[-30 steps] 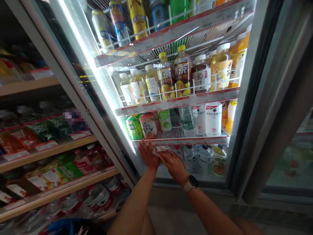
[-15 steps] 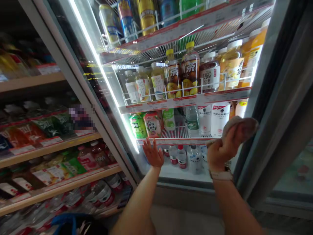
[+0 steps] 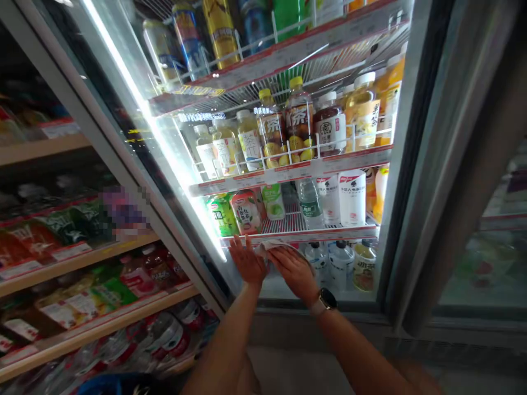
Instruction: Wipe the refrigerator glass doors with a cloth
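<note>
A glass fridge door (image 3: 185,181) stands in front of shelves of bottled drinks. My left hand (image 3: 247,262) lies flat on the glass, fingers spread, near the door's lower left. Right beside it, my right hand (image 3: 294,270) presses a pale cloth (image 3: 269,247) flat against the glass, its fingers stretched over it. A watch (image 3: 324,301) sits on the right wrist. Behind the glass above my hands are green and pink cartons (image 3: 233,213) and, to the right, water bottles (image 3: 329,258).
The fridge's grey frame (image 3: 415,219) runs down on the right, with another glass door beyond. On the left are wooden store shelves (image 3: 82,258) full of packets and red-capped bottles. Tea bottles (image 3: 288,126) and cans (image 3: 214,33) fill the upper fridge shelves.
My right hand has swept the cloth from the right side of the door back left and down next to my left hand. The left hand has stayed on the glass.
</note>
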Demonstrator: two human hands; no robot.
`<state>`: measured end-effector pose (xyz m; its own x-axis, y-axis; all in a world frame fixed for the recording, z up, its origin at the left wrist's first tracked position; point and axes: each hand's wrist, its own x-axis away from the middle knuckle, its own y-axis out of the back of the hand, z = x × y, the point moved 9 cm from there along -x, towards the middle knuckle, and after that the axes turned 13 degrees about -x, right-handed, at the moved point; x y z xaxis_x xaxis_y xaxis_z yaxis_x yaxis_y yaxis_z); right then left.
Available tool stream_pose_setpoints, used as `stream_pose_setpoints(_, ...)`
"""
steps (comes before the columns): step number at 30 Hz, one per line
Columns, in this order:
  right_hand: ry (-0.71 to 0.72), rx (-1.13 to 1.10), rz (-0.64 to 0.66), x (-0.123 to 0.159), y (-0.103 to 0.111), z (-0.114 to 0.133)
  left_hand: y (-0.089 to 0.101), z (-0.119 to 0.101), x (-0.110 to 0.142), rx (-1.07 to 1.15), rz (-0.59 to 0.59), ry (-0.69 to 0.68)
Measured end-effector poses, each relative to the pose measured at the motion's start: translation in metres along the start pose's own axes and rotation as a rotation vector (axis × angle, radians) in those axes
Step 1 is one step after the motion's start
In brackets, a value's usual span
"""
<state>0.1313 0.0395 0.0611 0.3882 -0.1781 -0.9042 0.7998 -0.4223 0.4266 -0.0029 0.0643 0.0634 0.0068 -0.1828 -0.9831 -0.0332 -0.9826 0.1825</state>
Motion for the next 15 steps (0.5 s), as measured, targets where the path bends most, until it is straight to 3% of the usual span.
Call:
stream_pose_setpoints(2,-0.027,0.047,-0.06,-0.004,0.022,-0.012,-0.001,0.0,0.0,-0.008,0.009,0.006)
stream_pose_setpoints(4,-0.106,0.119,-0.205,-0.008,0.057,-0.031,-0.002,0.002,0.0,-0.013,0.012,0.027)
stream_pose_setpoints(8,-0.279,0.272,-0.629,0.003,0.142,-0.069,-0.004,0.004,0.003,-0.011,-0.002,0.04)
stream_pose_setpoints(10,-0.397,0.34,-0.828,0.016,0.174,-0.084,-0.005,0.004,0.005,-0.01,0.002,0.036)
stream_pose_setpoints(12,-0.466,0.371,-0.922,0.024,0.185,-0.092,-0.006,0.006,0.006,-0.012,0.018,0.049)
stream_pose_setpoints(15,-0.455,0.33,-0.865,0.016,0.166,-0.085,-0.006,0.006,0.007,-0.009,0.022,0.046)
